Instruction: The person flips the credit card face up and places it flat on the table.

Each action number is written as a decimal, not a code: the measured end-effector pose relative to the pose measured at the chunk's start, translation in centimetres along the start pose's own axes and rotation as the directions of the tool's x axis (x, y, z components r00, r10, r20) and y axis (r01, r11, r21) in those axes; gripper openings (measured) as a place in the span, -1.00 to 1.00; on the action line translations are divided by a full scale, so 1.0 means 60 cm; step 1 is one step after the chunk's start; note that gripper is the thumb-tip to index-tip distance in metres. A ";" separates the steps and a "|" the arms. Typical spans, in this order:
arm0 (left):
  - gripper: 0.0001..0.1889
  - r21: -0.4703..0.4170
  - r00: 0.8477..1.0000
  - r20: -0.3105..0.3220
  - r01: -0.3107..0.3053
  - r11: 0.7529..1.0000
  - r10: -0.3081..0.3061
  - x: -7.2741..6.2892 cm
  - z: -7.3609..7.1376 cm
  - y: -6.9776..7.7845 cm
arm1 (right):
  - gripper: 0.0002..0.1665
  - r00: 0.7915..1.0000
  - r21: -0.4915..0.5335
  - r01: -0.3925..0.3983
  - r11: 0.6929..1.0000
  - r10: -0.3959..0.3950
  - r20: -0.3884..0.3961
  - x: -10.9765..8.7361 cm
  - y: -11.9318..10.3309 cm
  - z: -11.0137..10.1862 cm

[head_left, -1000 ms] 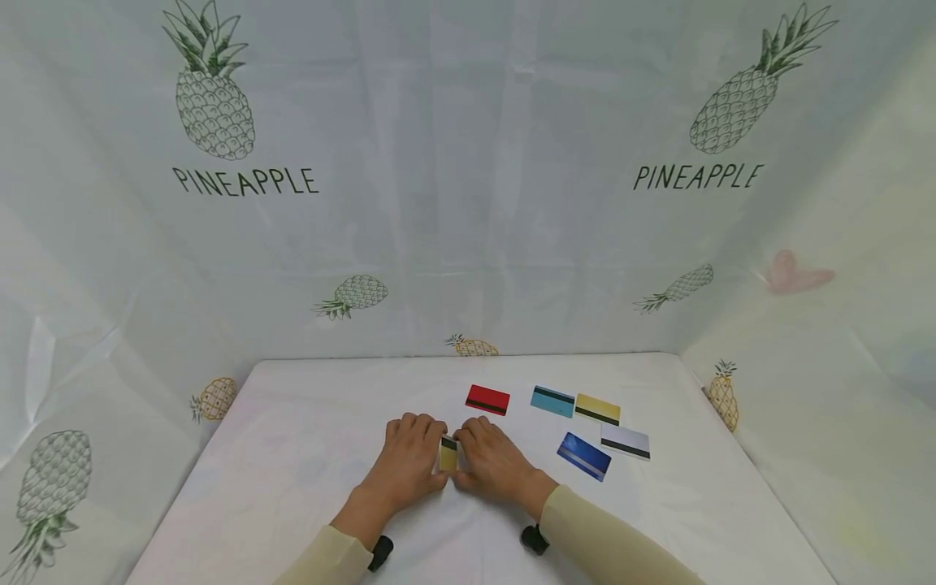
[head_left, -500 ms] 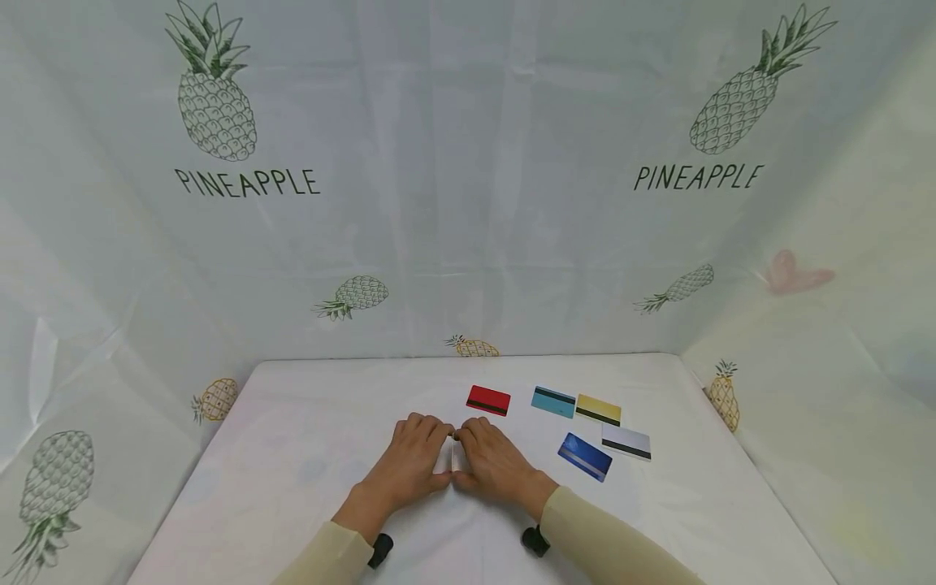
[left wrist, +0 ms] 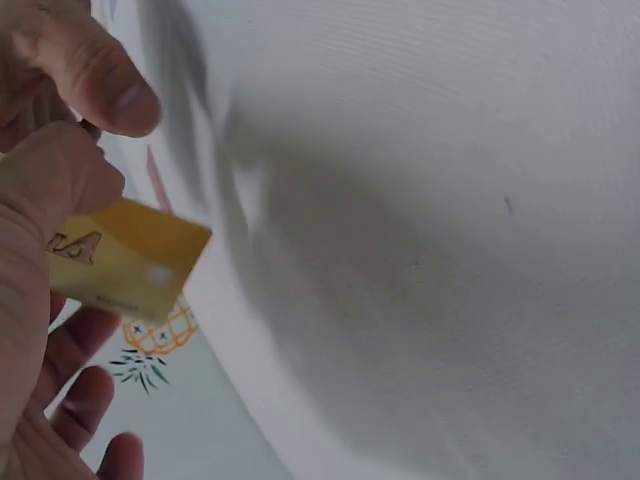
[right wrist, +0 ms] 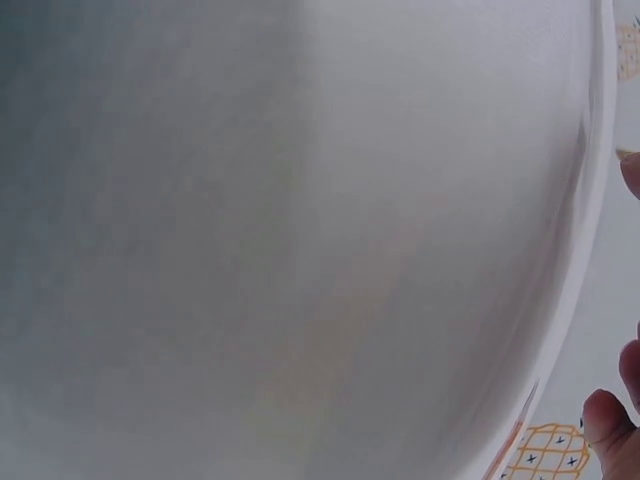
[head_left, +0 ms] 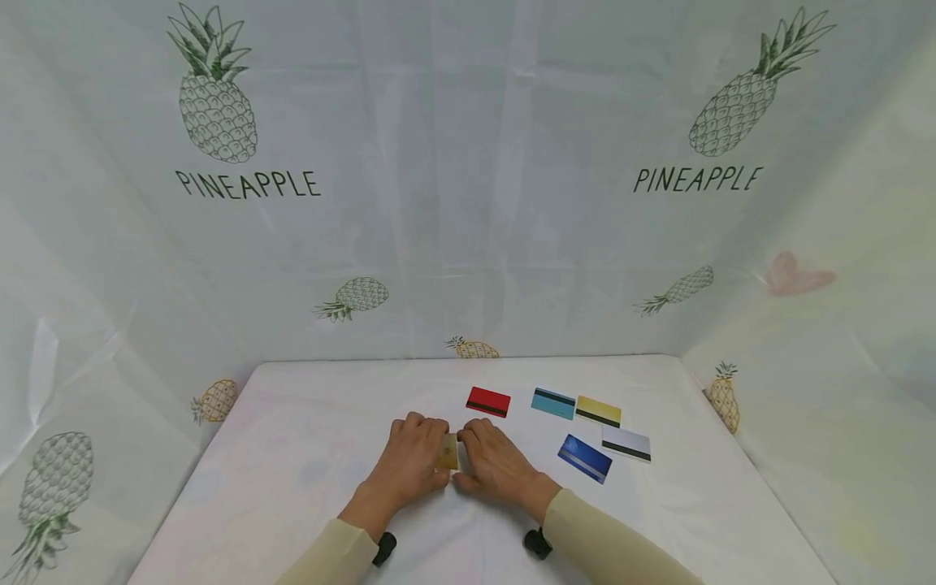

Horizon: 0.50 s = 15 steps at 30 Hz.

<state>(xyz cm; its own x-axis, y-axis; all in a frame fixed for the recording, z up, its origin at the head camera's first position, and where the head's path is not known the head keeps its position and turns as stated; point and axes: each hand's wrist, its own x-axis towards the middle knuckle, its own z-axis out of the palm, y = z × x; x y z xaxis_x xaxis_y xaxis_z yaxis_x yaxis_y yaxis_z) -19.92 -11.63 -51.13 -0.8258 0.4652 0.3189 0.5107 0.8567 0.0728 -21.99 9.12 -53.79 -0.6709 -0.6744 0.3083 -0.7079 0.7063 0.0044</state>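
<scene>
My left hand [head_left: 409, 459] pinches a gold bank card [head_left: 448, 452] between thumb and fingers, low over the white table. In the left wrist view the card [left wrist: 150, 262] juts out past the left thumb, with part of its printed face showing and the rest covered by the hand. My right hand [head_left: 497, 463] is just to the right of the card in the head view, fingers bent and thumb apart from them. The left wrist view shows the right thumb [left wrist: 130, 105] away from the card. Only some fingertips [right wrist: 606, 415] show at the right wrist view's edge.
On the table [head_left: 292, 439] lie a red card [head_left: 488, 401], a light blue card [head_left: 552, 403], a yellow card [head_left: 598, 410], a silver card [head_left: 626, 444] and a dark blue card [head_left: 585, 458]. A pineapple-print cloth [head_left: 468, 227] hangs behind.
The gold card has turned over between the hands: first its black-striped side faced up, then it was almost edge-on, now its other face shows. The cards on the table have stayed put.
</scene>
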 end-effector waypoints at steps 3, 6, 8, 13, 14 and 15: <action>-0.38 0.042 1.000 0.013 0.020 0.999 -0.020 -0.002 0.001 -0.003 | -0.29 1.000 0.013 -0.030 0.999 0.030 0.005 -0.001 0.000 -0.003; -0.40 0.068 0.999 0.013 0.032 0.997 -0.033 -0.003 0.003 -0.007 | -0.27 0.998 0.033 -0.060 0.998 0.060 0.000 -0.003 0.001 -0.007; -0.40 0.076 0.999 0.008 0.036 0.996 -0.037 -0.004 0.006 -0.009 | -0.25 0.998 0.038 -0.064 0.997 0.064 -0.014 -0.003 0.002 -0.009; -0.37 0.097 0.999 0.003 0.037 0.995 -0.037 -0.007 0.012 -0.015 | -0.24 0.999 -0.022 -0.017 1.000 0.016 -0.050 0.002 0.005 -0.011; -0.37 0.103 0.999 0.007 0.035 0.994 -0.036 -0.007 0.013 -0.016 | -0.24 0.999 -0.042 -0.005 0.999 0.003 -0.053 0.003 0.005 -0.011; -0.36 0.105 0.999 0.007 0.033 0.994 -0.034 -0.008 0.013 -0.017 | -0.24 0.998 -0.063 0.006 0.998 -0.009 -0.055 0.005 0.005 -0.011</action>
<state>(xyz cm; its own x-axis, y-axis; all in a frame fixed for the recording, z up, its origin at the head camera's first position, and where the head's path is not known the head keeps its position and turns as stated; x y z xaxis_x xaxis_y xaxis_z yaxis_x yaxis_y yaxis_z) -20.23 -12.53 -52.06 -0.8443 0.4377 0.3092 0.4554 0.8901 -0.0167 -22.25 9.29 -53.09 -0.6514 -0.6678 0.3603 -0.6964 0.7146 0.0656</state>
